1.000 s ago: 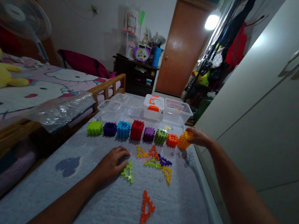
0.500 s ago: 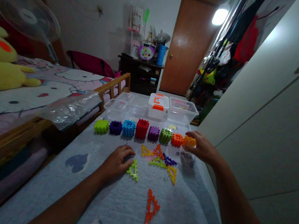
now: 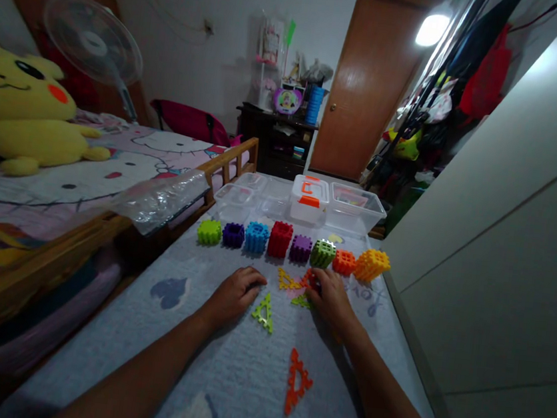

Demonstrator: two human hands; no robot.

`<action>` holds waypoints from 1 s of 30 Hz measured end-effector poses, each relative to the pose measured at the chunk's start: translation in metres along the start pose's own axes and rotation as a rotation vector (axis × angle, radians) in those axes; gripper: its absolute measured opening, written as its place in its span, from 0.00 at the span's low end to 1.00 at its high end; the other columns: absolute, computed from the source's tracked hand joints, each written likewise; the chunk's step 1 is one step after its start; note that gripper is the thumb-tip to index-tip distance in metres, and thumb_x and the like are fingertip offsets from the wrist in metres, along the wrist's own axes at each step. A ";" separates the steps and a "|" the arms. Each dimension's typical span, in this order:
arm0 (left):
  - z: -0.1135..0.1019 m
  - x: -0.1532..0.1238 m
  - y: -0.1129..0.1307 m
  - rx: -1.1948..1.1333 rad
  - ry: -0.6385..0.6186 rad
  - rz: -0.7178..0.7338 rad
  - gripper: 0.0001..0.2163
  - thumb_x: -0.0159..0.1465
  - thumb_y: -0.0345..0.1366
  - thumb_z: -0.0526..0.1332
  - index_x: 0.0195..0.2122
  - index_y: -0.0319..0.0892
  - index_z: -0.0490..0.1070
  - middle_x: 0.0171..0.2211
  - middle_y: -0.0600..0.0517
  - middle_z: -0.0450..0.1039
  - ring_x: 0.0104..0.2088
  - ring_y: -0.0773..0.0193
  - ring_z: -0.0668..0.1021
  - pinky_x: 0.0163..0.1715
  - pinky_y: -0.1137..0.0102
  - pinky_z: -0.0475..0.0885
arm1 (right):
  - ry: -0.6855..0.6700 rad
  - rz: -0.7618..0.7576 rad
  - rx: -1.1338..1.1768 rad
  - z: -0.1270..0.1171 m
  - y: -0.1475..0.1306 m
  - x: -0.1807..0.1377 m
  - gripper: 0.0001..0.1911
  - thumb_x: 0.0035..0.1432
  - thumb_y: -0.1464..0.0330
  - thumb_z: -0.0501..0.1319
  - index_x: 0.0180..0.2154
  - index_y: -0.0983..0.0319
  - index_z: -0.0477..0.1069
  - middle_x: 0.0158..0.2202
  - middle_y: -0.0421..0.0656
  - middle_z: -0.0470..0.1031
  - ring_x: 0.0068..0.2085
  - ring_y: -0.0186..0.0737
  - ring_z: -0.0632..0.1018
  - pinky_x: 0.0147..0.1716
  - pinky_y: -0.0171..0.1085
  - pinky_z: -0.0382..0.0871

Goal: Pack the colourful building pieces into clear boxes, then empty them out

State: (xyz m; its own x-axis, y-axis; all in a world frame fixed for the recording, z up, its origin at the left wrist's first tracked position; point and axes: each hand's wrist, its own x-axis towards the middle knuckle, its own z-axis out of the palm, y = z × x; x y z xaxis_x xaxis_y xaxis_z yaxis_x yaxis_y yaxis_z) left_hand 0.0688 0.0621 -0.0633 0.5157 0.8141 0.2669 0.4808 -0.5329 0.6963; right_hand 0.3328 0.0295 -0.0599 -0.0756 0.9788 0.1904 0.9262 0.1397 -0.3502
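While both hands lie palm-down on the worktop (image 3: 217, 390), the right hand (image 3: 329, 297) covers a small heap of flat triangles (image 3: 294, 286); its fingers are curled over the red, purple and green pieces, but whether they pinch one cannot be told, since the fingertips are hidden. Left hand (image 3: 235, 292) rests flat, fingers loosely spread, nothing gripped, its fingertips just beside a lone green triangle (image 3: 264, 312). A yellow triangle (image 3: 286, 280) pokes out between the two hands.

Nearer the camera, well apart from the heap, lies an orange triangle (image 3: 297, 381).

Beyond the hands, a row of eight cubes stands across the worktop: green (image 3: 209, 231), purple (image 3: 233, 234), blue (image 3: 256, 237), red (image 3: 280, 238), violet (image 3: 301, 248), olive-green (image 3: 322, 253), orange (image 3: 343, 262), and a yellow-orange cube (image 3: 372, 265) at the right end, tilted. Behind the row: clear tubs (image 3: 356, 208) and a small box with an orange latch (image 3: 308, 200).

Judgement: the cube row looks complete; the step in hand appears to be sorting or picking up the flat triangles. A next move would call for a fingertip pinch on one thin piece, lifted off the fuzzy cover without dragging its interlocked neighbours

Left of the worktop: bed (image 3: 86, 174), yellow plush (image 3: 23, 106), fan (image 3: 94, 40)
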 end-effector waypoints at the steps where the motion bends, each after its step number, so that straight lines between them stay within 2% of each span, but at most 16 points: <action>1: 0.000 0.000 0.000 0.002 -0.001 -0.004 0.09 0.61 0.29 0.55 0.39 0.40 0.74 0.40 0.47 0.74 0.44 0.59 0.75 0.49 0.64 0.69 | 0.003 0.006 0.003 0.000 0.001 0.000 0.16 0.58 0.68 0.61 0.49 0.64 0.71 0.45 0.51 0.73 0.47 0.47 0.71 0.49 0.43 0.63; 5: 0.001 0.001 0.001 0.008 -0.013 -0.018 0.09 0.60 0.29 0.56 0.39 0.40 0.74 0.40 0.46 0.74 0.44 0.58 0.75 0.49 0.63 0.68 | 0.005 0.027 0.053 0.000 0.005 0.000 0.14 0.57 0.69 0.61 0.46 0.64 0.72 0.41 0.49 0.75 0.42 0.46 0.73 0.45 0.42 0.64; 8: -0.001 0.001 0.002 0.003 -0.024 -0.023 0.09 0.60 0.29 0.56 0.39 0.40 0.74 0.40 0.46 0.74 0.44 0.58 0.75 0.49 0.63 0.69 | 0.039 0.053 0.123 0.002 0.005 0.001 0.19 0.53 0.71 0.62 0.49 0.64 0.70 0.38 0.47 0.75 0.40 0.45 0.73 0.42 0.42 0.66; 11: -0.002 0.000 0.003 -0.002 -0.028 -0.018 0.09 0.60 0.29 0.56 0.39 0.40 0.74 0.40 0.47 0.73 0.44 0.58 0.75 0.49 0.63 0.69 | 0.102 0.015 0.186 0.005 0.004 0.000 0.22 0.52 0.72 0.62 0.50 0.64 0.69 0.38 0.47 0.73 0.38 0.43 0.73 0.40 0.41 0.68; 14: -0.003 0.000 0.004 -0.003 -0.027 -0.011 0.09 0.59 0.29 0.56 0.39 0.41 0.74 0.40 0.47 0.73 0.44 0.58 0.75 0.48 0.63 0.69 | 0.149 -0.031 0.249 0.003 0.000 -0.002 0.19 0.53 0.73 0.60 0.49 0.63 0.70 0.35 0.44 0.71 0.35 0.40 0.72 0.37 0.40 0.68; 18: -0.003 0.000 0.003 -0.006 -0.030 -0.008 0.09 0.59 0.30 0.57 0.39 0.41 0.74 0.40 0.47 0.73 0.43 0.58 0.75 0.48 0.63 0.69 | 0.160 0.012 0.349 -0.011 -0.002 -0.005 0.16 0.53 0.72 0.60 0.46 0.62 0.71 0.33 0.43 0.71 0.33 0.39 0.72 0.36 0.39 0.69; 20: -0.003 0.000 0.003 -0.007 -0.033 -0.006 0.09 0.59 0.30 0.57 0.39 0.40 0.74 0.40 0.47 0.73 0.44 0.58 0.75 0.48 0.63 0.69 | 0.113 0.045 0.443 -0.020 -0.002 -0.006 0.16 0.53 0.71 0.60 0.45 0.62 0.71 0.35 0.43 0.74 0.34 0.38 0.74 0.37 0.39 0.70; 25: -0.002 0.000 0.001 0.006 -0.030 0.002 0.09 0.58 0.30 0.58 0.39 0.41 0.74 0.40 0.47 0.73 0.44 0.58 0.75 0.49 0.63 0.69 | -0.185 0.042 0.609 -0.035 -0.005 -0.010 0.12 0.55 0.69 0.58 0.42 0.61 0.73 0.35 0.41 0.78 0.35 0.37 0.77 0.36 0.36 0.70; 27: -0.001 0.000 0.001 0.005 -0.030 0.001 0.09 0.59 0.30 0.58 0.39 0.41 0.74 0.40 0.47 0.73 0.44 0.58 0.75 0.49 0.63 0.69 | -0.197 0.037 0.549 -0.033 -0.009 -0.011 0.13 0.56 0.69 0.58 0.43 0.61 0.73 0.36 0.42 0.79 0.35 0.37 0.77 0.36 0.36 0.70; 30: -0.002 0.000 0.002 0.005 -0.025 -0.001 0.09 0.58 0.30 0.58 0.39 0.41 0.74 0.40 0.47 0.74 0.44 0.58 0.75 0.49 0.63 0.69 | -0.132 0.005 0.362 -0.026 -0.014 -0.010 0.12 0.57 0.71 0.59 0.44 0.62 0.73 0.38 0.44 0.78 0.36 0.39 0.76 0.38 0.38 0.69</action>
State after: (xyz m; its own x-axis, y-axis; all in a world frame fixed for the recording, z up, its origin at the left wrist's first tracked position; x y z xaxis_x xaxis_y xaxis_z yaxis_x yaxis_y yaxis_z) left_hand 0.0684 0.0616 -0.0612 0.5326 0.8088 0.2494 0.4851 -0.5331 0.6931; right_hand 0.3306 0.0140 -0.0328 -0.1404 0.9872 0.0763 0.7380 0.1557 -0.6566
